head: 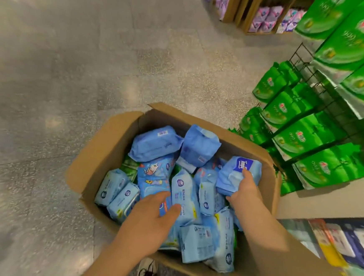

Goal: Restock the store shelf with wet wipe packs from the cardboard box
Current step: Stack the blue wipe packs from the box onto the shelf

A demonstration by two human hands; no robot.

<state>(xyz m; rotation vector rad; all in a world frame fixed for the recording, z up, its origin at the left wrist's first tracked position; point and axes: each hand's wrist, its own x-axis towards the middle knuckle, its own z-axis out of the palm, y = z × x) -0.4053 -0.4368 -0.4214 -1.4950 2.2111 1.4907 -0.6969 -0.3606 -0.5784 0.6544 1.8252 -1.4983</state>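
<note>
On inspection I found the cardboard box (101, 153) on the floor at lower centre of the frame, heaped with blue wet wipe packs (154, 144), and the store shelf (324, 203) along the right edge. My right hand (246, 186) gripped one pack (237, 175) at the box's right side, fingers curled round its end; my left hand (150, 220) lay open with straight fingers on a pack (183, 194) at centre. I judged the packs soft, light and slick-filmed, best taken across the narrow middle, not by a crimped end.
</note>
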